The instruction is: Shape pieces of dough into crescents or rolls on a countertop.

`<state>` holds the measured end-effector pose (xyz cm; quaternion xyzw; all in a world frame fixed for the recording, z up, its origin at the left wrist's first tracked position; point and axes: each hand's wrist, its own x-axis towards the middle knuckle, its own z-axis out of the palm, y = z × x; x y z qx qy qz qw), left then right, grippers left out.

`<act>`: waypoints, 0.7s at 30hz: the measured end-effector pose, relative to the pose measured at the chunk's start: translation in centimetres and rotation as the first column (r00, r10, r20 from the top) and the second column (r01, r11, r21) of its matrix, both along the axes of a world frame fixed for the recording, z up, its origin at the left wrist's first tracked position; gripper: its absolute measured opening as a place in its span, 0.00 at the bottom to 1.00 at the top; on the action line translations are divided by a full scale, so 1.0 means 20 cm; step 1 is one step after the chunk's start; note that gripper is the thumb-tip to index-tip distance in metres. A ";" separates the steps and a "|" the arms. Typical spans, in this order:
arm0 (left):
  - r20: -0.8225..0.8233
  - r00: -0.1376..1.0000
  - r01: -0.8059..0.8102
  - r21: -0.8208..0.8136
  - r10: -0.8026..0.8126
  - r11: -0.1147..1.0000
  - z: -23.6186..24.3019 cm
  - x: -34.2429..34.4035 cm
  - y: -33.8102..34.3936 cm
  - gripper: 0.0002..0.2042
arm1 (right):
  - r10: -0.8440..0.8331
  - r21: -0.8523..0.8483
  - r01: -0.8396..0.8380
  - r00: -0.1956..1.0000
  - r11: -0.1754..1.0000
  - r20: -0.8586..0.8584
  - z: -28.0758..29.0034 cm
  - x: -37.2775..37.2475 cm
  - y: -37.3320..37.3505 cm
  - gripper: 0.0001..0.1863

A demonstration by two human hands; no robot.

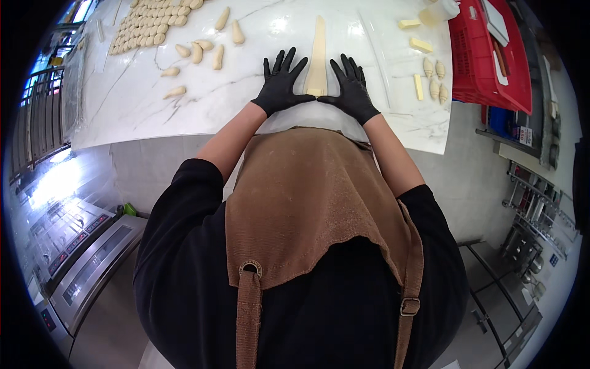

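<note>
A long, thin dough strip (318,55) lies flat on the white, grey-veined surface (123,104), between the person's two gloved hands. It is pale cream, smooth and slightly glossy, narrow at the far end and widening steadily toward the near end, where a short, yellower piece (316,92) lies crosswise on it. No writing shows on the dough.

The left hand (279,86) and the right hand (351,92), both in plain black gloves, flank the wide end. Their fingers (300,67) are spread and point away from the person, while the thumbs reach inward and almost meet at the strip's near edge. Whether the thumbs press on the dough cannot be told.

To the right on the surface are four ridged, rolled dough pieces (443,93), with yellow sticks (421,45) near them and a pale container (437,13) farther off. To the left, several smooth, tapered dough pieces (238,32) lie scattered; beyond them, at the far left, many more sit packed in a block (144,27).

A red crate (473,67) stands at the far right; below it a small white label (525,135) bears dark print, too small to read surely. At the near left, a steel machine (80,237) has dark panels with little red marks, likewise unreadable. The brown apron (307,184) shows no lettering.
</note>
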<state>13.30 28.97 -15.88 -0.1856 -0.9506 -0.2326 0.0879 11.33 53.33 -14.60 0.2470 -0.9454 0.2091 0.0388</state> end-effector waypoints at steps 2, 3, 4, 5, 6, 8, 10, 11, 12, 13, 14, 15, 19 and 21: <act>0.028 1.000 0.004 0.021 -0.005 1.000 0.00 -0.02 -0.01 0.35 | -0.031 -0.002 0.031 0.999 1.000 0.041 0.00 -0.04 0.04 0.39; 0.043 0.999 0.006 0.031 -0.008 0.999 -0.01 -0.02 -0.01 0.35 | -0.047 -0.003 0.047 0.997 0.999 0.062 0.00 -0.05 0.05 0.40; 0.044 0.999 0.007 0.032 -0.008 0.999 0.00 -0.02 -0.01 0.35 | -0.047 -0.002 0.048 0.997 0.999 0.063 0.01 -0.04 0.04 0.40; 0.055 0.998 0.029 0.035 -0.031 0.999 0.00 -0.01 -0.01 0.33 | 0.006 -0.019 -0.004 0.997 1.000 0.073 0.01 -0.04 0.03 0.37; 0.065 0.996 0.051 0.039 -0.054 0.998 0.01 0.01 -0.01 0.30 | 0.059 -0.036 -0.056 0.995 0.998 0.082 0.01 -0.02 0.02 0.34; 0.088 0.991 0.096 0.048 -0.100 0.994 0.02 0.02 -0.01 0.25 | 0.165 -0.072 -0.158 0.981 0.985 0.098 0.02 0.00 0.00 0.28; 0.097 0.983 0.152 0.030 -0.154 0.988 0.02 0.02 -0.02 0.21 | 0.197 -0.099 -0.188 0.976 0.977 0.093 0.00 0.02 0.00 0.25; 0.107 0.972 0.208 0.013 -0.208 0.978 0.02 0.02 -0.03 0.18 | 0.229 -0.126 -0.217 0.970 0.968 0.085 -0.01 0.03 0.00 0.21; 0.117 0.958 0.264 -0.003 -0.262 0.965 0.02 0.02 -0.04 0.15 | 0.259 -0.152 -0.246 0.963 0.957 0.076 -0.02 0.04 0.00 0.18; 0.128 0.941 0.319 -0.018 -0.314 0.948 0.01 0.02 -0.04 0.12 | 0.289 -0.178 -0.274 0.955 0.945 0.066 -0.02 0.05 -0.01 0.14; 0.129 0.940 0.320 -0.018 -0.315 0.947 0.02 0.02 -0.04 0.12 | 0.288 -0.178 -0.273 0.955 0.945 0.068 -0.03 0.05 -0.01 0.14; 0.108 0.946 0.308 -0.003 -0.306 0.951 0.02 0.03 -0.03 0.10 | 0.274 -0.180 -0.260 0.960 0.949 0.058 -0.03 0.05 -0.02 0.12; 0.045 0.960 0.276 0.042 -0.278 0.960 0.04 0.03 0.00 0.07 | 0.226 -0.185 -0.217 0.974 0.958 0.027 -0.02 0.06 -0.04 0.06; 0.062 0.964 0.255 0.071 -0.259 0.964 0.05 0.03 0.01 0.07 | 0.237 -0.229 -0.225 0.971 0.947 0.026 -0.01 0.05 -0.05 0.06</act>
